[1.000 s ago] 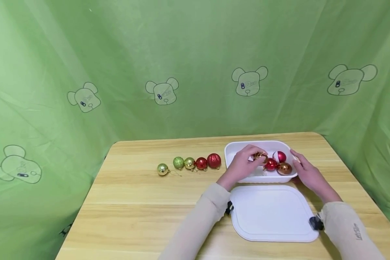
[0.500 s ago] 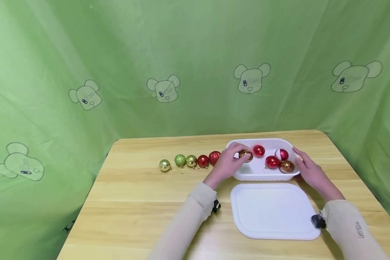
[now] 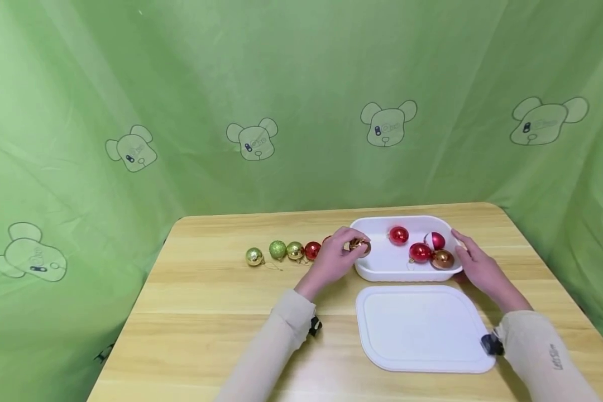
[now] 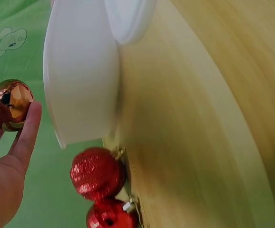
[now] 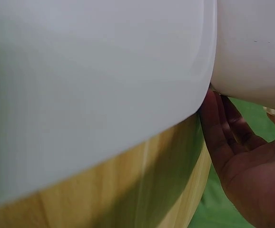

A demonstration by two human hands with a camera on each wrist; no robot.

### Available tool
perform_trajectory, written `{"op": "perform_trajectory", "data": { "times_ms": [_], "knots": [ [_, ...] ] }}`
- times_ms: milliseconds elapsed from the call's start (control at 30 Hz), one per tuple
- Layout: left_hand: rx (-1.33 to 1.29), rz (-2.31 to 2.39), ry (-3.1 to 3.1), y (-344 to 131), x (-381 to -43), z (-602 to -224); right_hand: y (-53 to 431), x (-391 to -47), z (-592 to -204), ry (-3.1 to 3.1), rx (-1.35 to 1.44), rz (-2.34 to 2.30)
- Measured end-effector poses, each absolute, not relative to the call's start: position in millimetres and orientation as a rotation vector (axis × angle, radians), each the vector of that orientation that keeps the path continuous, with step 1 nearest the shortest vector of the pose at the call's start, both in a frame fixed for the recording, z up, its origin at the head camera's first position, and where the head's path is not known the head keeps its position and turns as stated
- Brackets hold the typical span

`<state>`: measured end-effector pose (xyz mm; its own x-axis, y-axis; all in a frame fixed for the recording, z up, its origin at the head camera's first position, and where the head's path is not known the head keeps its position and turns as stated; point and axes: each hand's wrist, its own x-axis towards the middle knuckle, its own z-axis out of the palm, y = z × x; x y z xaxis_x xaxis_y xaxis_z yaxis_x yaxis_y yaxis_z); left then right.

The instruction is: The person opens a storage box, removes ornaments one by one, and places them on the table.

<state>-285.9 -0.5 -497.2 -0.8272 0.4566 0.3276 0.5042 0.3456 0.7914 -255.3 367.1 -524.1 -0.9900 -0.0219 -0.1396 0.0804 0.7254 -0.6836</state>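
The left hand [image 3: 333, 255] pinches a shiny copper-gold bauble [image 3: 360, 248] between thumb and fingers at the left end of the white box [image 3: 389, 276]; the left wrist view shows a gap between this bauble and the box wall. The step in hand looks like the transfer of a single bauble between box and worktop [image 3: 206, 329]; the next move seems to call for a secure pinch, clear of rim and neighbours. The forearm slants inward from lower left, back of the hand upward. The right hand [image 3: 479, 273] grips the box's far-right end, thumb at the rim, fingers outside and beneath. Inside lie two red baubles [image 3: 420, 253], a red-and-white bauble [image 3: 434, 241] and a copper bauble [image 3: 443, 259]. A row of green, gold and red baubles [image 3: 295, 250] sits left of the box, partly behind the left hand. Nearer the person, the white lid [image 3: 424, 329] lies flat.
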Motion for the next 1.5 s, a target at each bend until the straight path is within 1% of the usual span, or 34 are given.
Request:
{"op": "perform_trajectory", "data": {
  "times_ms": [233,667,1500],
  "knots": [
    [-0.876,-1.485,-2.547,-19.7,-286.2,-500.8,369.4,-256.4,-525.1,2.816,0.041,-1.096],
    [-0.814,-1.399,-2.615,-47.0,-284.3,-519.8,364.1,-254.9,-527.5,2.783,0.054,-1.109],
    [-0.874,-1.261,-2.821,-49.2,-285.3,-532.3,365.6,-253.5,-523.7,2.798,0.05,-1.1]
  ]
}}
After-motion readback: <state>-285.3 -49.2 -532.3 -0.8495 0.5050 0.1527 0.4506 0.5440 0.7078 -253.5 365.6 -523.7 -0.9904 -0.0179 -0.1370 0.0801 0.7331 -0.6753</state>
